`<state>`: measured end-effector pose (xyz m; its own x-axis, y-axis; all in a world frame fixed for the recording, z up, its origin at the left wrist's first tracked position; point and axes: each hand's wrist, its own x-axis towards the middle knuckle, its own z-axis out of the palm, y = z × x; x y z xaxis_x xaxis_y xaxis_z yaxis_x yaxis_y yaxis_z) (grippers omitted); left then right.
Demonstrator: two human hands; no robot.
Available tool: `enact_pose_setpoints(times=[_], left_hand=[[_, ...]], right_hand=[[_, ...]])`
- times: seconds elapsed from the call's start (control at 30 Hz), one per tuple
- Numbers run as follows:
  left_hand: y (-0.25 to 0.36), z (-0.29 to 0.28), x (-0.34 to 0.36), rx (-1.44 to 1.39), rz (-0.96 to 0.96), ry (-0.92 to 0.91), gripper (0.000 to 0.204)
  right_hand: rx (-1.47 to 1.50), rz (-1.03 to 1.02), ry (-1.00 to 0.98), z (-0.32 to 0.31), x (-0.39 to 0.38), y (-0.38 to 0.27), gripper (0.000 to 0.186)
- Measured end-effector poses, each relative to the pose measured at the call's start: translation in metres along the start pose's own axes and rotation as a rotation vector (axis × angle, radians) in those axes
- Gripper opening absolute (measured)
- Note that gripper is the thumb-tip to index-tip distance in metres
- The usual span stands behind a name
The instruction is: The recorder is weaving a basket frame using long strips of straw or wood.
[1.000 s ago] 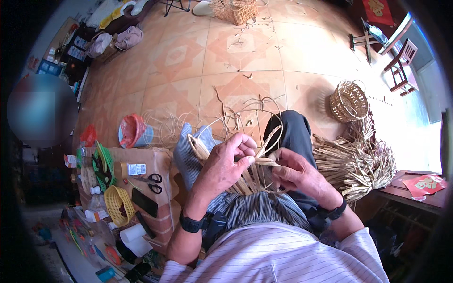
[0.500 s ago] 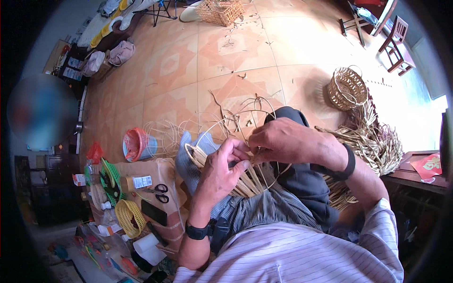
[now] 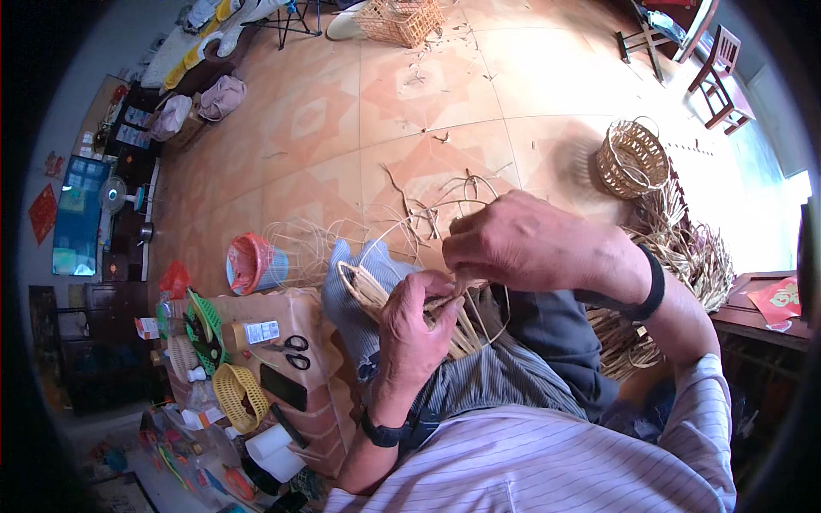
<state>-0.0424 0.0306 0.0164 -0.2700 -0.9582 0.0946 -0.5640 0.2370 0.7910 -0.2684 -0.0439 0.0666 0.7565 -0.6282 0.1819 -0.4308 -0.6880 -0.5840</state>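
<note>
Over my lap lies a partly woven piece of pale dried straw [image 3: 368,292], with long strands and thin loops sticking out. My left hand [image 3: 421,329] grips its strands, thumb and fingers pinched together near the middle. Just above and to the right, my right hand [image 3: 530,248] is closed, back turned up, with its fingertips meeting those of my left hand on the strands; the exact point it grips is hidden. A striped grey-blue cloth [image 3: 505,385] covers my lap under the piece.
At left, a covered surface holds scissors [image 3: 296,352], a phone [image 3: 283,388] and yellow basket [image 3: 237,398]; a lined bucket [image 3: 248,265] stands beyond. At right are a woven basket [image 3: 633,162], straw bundle [image 3: 697,256] and wooden table [image 3: 757,333]. An orange crate [image 3: 398,21] and chair [image 3: 721,81] stand farther off.
My right hand has risen and turned over, back upward, its wrist swung higher. My left hand has dropped slightly, still pinching the straw.
</note>
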Motion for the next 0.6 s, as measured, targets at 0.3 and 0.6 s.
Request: enact_pose_setpoints(times=[0.3,0.6], left_hand=[[0.002,-0.002,-0.001,-0.051,-0.056,-0.026,0.04],[0.012,-0.001,0.008,0.152,0.047,-0.082,0.018]], right_hand=[[0.095,0.031,0.011,0.036,0.032,0.072,0.016],[0.091,-0.006,-0.185,0.088,0.029,0.061,0.021]])
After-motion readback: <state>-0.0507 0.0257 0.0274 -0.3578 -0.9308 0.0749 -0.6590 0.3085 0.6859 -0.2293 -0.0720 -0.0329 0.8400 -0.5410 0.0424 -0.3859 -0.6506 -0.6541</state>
